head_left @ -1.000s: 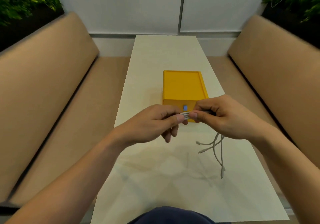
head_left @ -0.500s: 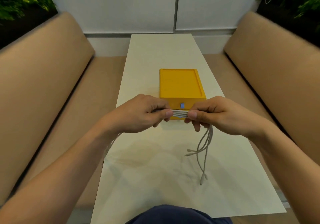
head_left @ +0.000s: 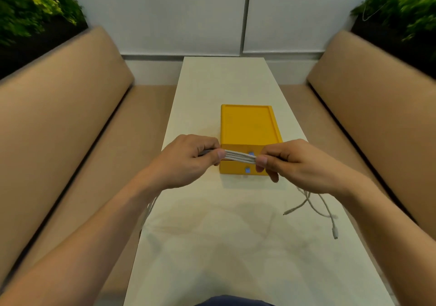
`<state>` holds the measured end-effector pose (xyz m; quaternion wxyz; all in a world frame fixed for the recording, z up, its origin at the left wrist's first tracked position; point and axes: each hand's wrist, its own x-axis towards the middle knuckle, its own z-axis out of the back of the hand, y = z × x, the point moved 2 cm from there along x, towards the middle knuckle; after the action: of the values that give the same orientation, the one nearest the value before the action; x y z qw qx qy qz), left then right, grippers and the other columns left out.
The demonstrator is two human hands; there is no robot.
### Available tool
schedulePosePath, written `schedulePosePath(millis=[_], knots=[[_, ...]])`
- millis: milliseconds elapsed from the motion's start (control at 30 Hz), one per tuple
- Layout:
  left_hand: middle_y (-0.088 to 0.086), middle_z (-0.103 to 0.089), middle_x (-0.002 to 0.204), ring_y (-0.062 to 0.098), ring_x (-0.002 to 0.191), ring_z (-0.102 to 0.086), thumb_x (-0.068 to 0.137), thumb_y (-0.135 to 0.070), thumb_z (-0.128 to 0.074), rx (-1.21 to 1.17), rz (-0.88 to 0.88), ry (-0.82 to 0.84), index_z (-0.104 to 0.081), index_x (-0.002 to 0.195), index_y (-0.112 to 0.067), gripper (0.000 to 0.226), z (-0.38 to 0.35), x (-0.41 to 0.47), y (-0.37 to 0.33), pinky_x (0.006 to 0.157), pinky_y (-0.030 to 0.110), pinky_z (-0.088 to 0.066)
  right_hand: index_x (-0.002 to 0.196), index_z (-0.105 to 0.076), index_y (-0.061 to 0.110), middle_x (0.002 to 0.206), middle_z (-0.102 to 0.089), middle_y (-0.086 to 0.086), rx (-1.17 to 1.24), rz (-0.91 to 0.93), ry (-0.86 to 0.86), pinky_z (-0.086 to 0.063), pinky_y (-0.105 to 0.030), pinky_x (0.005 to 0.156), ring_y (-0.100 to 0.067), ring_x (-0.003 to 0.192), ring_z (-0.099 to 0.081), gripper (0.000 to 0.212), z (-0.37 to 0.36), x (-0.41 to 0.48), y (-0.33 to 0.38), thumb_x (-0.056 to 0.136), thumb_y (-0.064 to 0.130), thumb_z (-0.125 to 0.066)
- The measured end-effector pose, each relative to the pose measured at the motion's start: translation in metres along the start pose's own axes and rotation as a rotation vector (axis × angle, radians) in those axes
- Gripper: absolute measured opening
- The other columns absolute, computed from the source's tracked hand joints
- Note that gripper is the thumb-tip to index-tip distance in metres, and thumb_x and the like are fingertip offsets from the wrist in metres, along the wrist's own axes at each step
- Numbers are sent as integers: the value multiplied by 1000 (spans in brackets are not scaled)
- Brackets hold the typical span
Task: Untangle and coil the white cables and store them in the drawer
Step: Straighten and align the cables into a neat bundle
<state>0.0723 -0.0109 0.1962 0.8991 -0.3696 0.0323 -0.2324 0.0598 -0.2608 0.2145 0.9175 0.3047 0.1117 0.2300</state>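
Observation:
A bundle of white cables point(head_left: 239, 157) is stretched flat between my two hands above the table. My left hand point(head_left: 188, 161) pinches one end of the stretch between thumb and fingers, and my right hand point(head_left: 290, 164) pinches the other. Loose cable ends with plugs point(head_left: 316, 207) hang below my right wrist onto the table, and a strand trails under my left wrist off the table's left edge. Just behind my hands stands the yellow drawer box point(head_left: 247, 128), its two drawer fronts with small blue pulls facing me, both closed.
The long white table point(head_left: 224, 246) runs away from me between two tan padded benches point(head_left: 59, 128). Green plants point(head_left: 35, 10) sit behind each backrest. A white wall closes the far end.
My hands have drawn apart, so a longer stretch of cable shows between them. The loose ends have swung to the right, under my right wrist.

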Motion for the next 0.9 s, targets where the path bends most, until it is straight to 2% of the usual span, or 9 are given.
schedulePosePath(millis=[100,200,300,433,533,633,700,800,900], knots=[[-9,-43,56,9,54,-37,95,-43,-53,-77,-35,-6,-63,70,-30,30,2,-1,-9,53,26,-28,92,-67,29,76,-71,8,-63,-12,-66,-38,-18,55,-6,55,-53,37,-1,4,-3,105,51,-39],[-9,-42,54,9,53,-36,96,-43,-55,-94,-20,-38,-64,70,-29,31,8,1,-9,51,24,-26,89,-61,30,75,-72,13,14,17,-109,-37,-25,54,-9,55,-48,28,3,1,2,107,43,-44],[-11,-44,52,9,51,-38,102,-36,-59,-14,5,-34,-62,70,-31,33,10,2,-4,52,27,-29,85,-68,28,67,-64,21,139,83,-138,-35,-35,58,-13,58,-41,25,8,-3,4,102,40,-54],[-11,-46,52,9,51,-38,94,-46,-53,-7,10,-41,-62,69,-32,29,11,1,-1,52,29,-30,84,-75,29,59,-57,12,206,102,-144,-33,-37,55,-15,57,-41,23,11,-7,2,99,37,-59],[-10,-46,53,8,51,-38,98,-40,-58,-8,1,-37,-63,69,-32,30,12,0,-2,51,26,-29,80,-72,28,53,-55,15,107,54,-152,-30,-24,49,-9,47,-38,22,9,-7,-1,100,34,-63],[-11,-45,52,9,51,-38,103,-30,-60,14,15,-34,-63,69,-32,33,10,0,-3,51,25,-29,80,-66,30,57,-58,9,-3,1,-214,-31,-24,48,-10,48,-41,25,2,-4,-2,100,43,-59],[-11,-44,51,9,50,-38,103,-30,-60,15,27,-33,-64,70,-33,33,11,0,-2,51,26,-29,83,-67,30,54,-50,10,6,-8,-204,-28,-24,48,-11,49,-39,25,1,-6,1,100,44,-58],[-7,-45,54,8,51,-37,102,-34,-62,-28,19,-24,-71,77,-32,27,12,-2,-2,52,29,-30,86,-73,26,56,-44,8,86,9,-98,-29,-23,49,-8,49,-36,23,6,-7,6,99,42,-62],[5,-49,62,9,54,-38,96,-49,-66,-103,6,5,-75,84,-26,28,12,-4,-5,51,26,-29,80,-74,25,54,-43,9,39,15,-128,-29,-20,47,-8,48,-36,24,8,-2,2,96,41,-67]])
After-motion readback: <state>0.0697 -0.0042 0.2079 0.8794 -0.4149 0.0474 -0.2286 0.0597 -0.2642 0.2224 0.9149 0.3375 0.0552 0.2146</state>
